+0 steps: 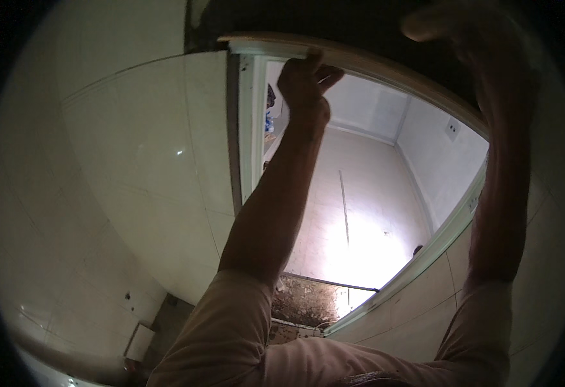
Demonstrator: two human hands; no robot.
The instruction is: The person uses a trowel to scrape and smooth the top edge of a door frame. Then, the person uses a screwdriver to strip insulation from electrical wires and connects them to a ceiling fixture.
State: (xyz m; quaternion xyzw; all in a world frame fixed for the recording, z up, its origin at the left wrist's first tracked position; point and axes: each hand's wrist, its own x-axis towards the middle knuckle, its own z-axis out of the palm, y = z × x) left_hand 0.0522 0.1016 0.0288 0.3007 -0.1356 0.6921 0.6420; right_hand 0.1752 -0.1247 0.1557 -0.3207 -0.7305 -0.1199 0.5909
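Note:
Both my arms are raised toward the top of a doorway. My left hand (305, 90) is at the head of the door frame (269, 48), a pale frame with a brown wooden strip along its upper edge. One finger or the thumb presses up against that strip while the other fingers bend under the edge. Higher and to the right, my right hand (463, 29) is in front of the dark area above the frame. A finger or thumb points left, apart from the rest. Dimness and blur soften this hand's outline, and I see nothing in it.
Through the doorway lies a bright room with a pale tiled floor (327, 187) and a wall socket (452, 129). Large pale tiles cover the wall (147, 142) on my left. A rough, broken strip of floor (305, 303) runs along the threshold.

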